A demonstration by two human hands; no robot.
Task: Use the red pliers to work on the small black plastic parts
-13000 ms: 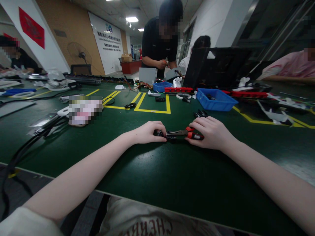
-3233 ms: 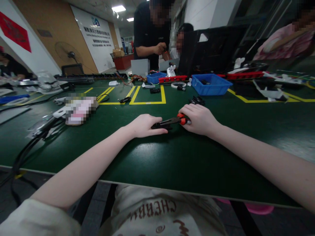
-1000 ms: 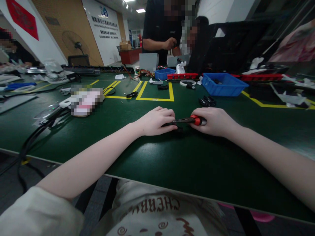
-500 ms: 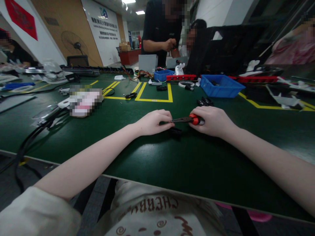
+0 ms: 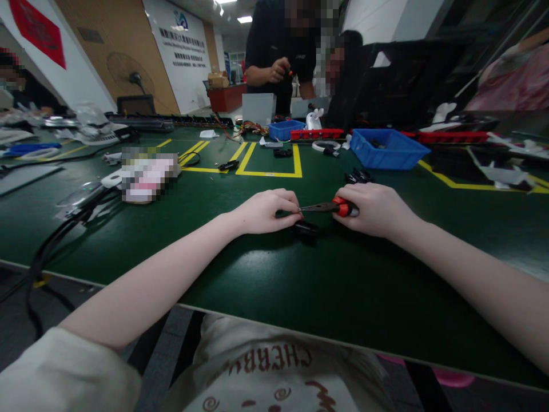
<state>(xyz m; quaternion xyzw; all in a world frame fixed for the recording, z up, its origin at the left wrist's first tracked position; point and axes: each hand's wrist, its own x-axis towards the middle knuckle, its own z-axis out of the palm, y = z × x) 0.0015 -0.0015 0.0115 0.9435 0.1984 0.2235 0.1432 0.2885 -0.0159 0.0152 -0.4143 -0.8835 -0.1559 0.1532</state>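
My right hand (image 5: pixel 372 209) is closed round the red handles of needle-nose pliers (image 5: pixel 322 208), whose thin jaws point left. Their tip meets the curled fingers of my left hand (image 5: pixel 266 210), which pinch something small and dark that I cannot make out. A small black part (image 5: pixel 305 229) lies on the green table (image 5: pixel 300 286) just below the pliers' jaws, between my two hands. Both forearms rest low over the table.
A little heap of black parts (image 5: pixel 359 176) lies behind my right hand. Further back stand two blue bins (image 5: pixel 388 150) (image 5: pixel 284 129), red strips and yellow floor-tape lines. Black cables (image 5: pixel 64 234) run off the left edge. A person in black stands across the table; others sit nearby.
The black part now lies in plain view under the pliers. My hands have barely shifted. The standing person has raised a hand.
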